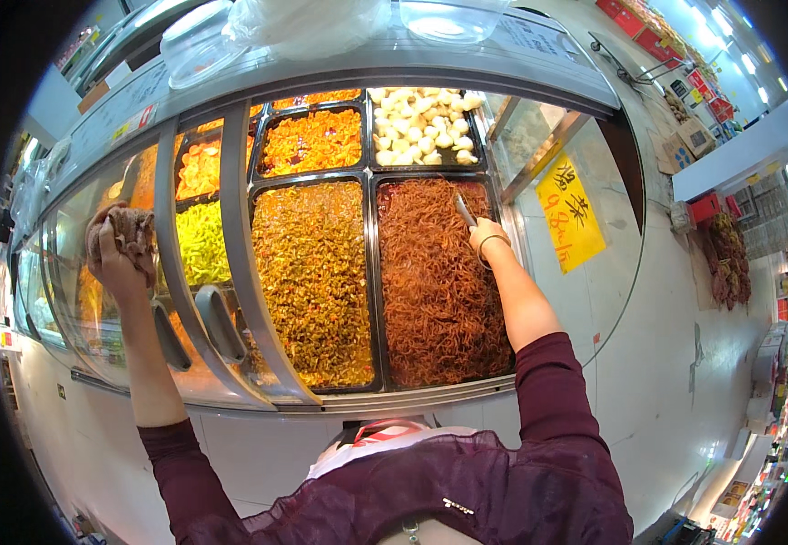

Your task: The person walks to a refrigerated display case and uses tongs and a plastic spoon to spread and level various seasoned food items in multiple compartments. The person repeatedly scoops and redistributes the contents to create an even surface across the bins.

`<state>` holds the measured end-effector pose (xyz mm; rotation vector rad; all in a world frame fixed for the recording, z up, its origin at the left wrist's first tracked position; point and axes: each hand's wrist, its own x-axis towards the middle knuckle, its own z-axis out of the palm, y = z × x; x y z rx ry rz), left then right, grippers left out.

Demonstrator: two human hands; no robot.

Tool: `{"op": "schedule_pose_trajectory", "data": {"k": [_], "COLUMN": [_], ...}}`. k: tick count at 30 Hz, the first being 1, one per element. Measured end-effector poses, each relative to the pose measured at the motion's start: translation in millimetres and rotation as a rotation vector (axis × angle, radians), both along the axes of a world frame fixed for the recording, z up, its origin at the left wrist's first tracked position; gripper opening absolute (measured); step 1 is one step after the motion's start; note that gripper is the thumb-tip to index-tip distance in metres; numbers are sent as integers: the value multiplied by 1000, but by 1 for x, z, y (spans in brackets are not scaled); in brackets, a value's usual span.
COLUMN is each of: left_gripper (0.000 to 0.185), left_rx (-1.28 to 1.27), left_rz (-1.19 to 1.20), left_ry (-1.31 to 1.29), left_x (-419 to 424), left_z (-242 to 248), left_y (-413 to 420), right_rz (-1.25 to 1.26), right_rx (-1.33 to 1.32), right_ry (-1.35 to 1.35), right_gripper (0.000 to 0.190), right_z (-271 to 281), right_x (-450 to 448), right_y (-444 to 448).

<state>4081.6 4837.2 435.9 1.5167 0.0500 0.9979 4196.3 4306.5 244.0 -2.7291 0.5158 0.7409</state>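
Observation:
My left hand (113, 262) holds a crumpled brown cloth (132, 228) at the sliding glass door (74, 245) of a food display case. Whether the cloth touches the glass I cannot tell. Through the open side, my right hand (486, 234) grips a metal utensil (463, 210), its far end among reddish-brown shredded pickles (442, 293) in a black tray. Which kind of utensil it is remains unclear, as my hand covers part of it. Left of that tray is a tray of chopped yellow-brown pickles (312, 279).
Whole white bulbs, probably garlic (421, 129), and orange pickled pieces (316, 136) fill trays behind. Two grey door handles (220, 323) jut out at left. Plastic tubs (200, 41) and a clear bag (309, 24) stand on top. A yellow handwritten sign (570, 211) hangs on the right glass.

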Motion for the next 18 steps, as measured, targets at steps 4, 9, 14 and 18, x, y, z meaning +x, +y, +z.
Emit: {"op": "schedule_pose_trajectory", "data": {"k": [4,9,14,18], "left_gripper": [21,18,19,17], "left_rx": [-75,-23,35,124], "left_rz": [-28,57,24,33], "left_ry": [22,-8,-11,-44], "left_x": [-2,0,1,0], "left_z": [0,0,-1,0], "left_y": [-1,-6,-4,-4], "right_rz": [74,201,357,369], "right_rx": [37,26,-15,-70], "right_ry": [-7,65,-34,-48], "right_gripper": [35,36,40,41], "right_z": [-5,41,83,58], "right_x": [-47,-99,-53,14], "right_y": [-2,-21,-22,35]}}
